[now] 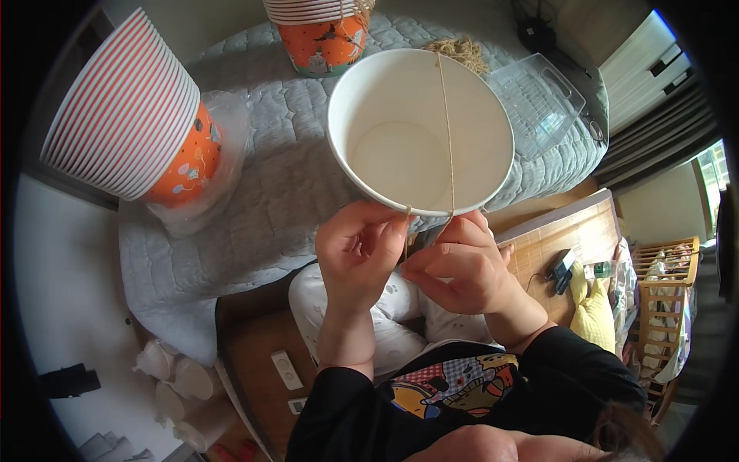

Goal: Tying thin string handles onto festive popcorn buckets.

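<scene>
A large white paper bucket (392,146) faces me with its open mouth, tilted over the near edge of the bed. One strand of twine (447,115) crosses the mouth from the far rim to the near rim. A short piece also loops over the near rim, left of that strand. My left hand (358,250) is closed just below the rim, thumb and forefinger pinching the twine there. My right hand (462,262) is closed beside it, its fingers pinching the strand where it passes over the rim. The bucket's outer side is mostly hidden.
A tall stack of orange-printed paper buckets (131,115) leans at the left on clear plastic. Another stack (323,42) stands at the back, near a twine bundle (459,54) and a clear plastic tray (536,104). All rest on a grey quilt (269,177). A low wooden table (562,239) stands right.
</scene>
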Motion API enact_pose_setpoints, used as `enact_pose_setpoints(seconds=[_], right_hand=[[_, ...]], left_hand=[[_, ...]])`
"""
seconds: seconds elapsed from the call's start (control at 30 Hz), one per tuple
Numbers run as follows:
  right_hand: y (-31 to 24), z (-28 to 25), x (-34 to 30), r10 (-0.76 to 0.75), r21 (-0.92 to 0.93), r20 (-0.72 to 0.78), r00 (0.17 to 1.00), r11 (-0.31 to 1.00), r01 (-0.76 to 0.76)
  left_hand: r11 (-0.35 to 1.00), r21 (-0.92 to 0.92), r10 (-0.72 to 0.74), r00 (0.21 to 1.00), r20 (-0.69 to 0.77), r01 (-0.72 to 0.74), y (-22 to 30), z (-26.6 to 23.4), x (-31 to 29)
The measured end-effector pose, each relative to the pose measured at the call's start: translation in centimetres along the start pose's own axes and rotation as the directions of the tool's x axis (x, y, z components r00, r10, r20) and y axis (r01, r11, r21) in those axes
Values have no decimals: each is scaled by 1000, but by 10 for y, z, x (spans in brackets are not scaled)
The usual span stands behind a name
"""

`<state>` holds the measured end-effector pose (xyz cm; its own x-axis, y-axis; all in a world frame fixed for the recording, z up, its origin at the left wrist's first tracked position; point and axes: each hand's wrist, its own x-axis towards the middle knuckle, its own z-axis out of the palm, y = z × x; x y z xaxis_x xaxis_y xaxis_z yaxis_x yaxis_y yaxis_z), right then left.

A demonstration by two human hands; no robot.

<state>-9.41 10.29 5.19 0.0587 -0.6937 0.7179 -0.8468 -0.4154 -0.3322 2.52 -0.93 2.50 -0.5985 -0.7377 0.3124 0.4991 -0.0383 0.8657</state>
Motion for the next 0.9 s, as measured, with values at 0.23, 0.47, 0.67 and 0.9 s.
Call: enact_pose_setpoints(seconds=[0.23, 0.47, 0.67, 0.9], right_hand=[[6, 0, -5, -15, 32, 5, 1000, 999, 15], [8, -2, -3, -19, 30, 2, 1000, 999, 19], [8, 4, -6, -20, 44, -24, 999, 999, 21], [9, 10, -8, -19, 32, -77, 997, 999, 21]], left_hand=[[987, 157, 61, 990, -125, -41, -2, 11, -2], [946, 291, 215, 951, -223, -145, -12, 13, -3], [944, 301, 202, 959, -201, -135, -11, 16, -3], [870, 471, 237, 961, -141, -146, -8, 12, 0]])
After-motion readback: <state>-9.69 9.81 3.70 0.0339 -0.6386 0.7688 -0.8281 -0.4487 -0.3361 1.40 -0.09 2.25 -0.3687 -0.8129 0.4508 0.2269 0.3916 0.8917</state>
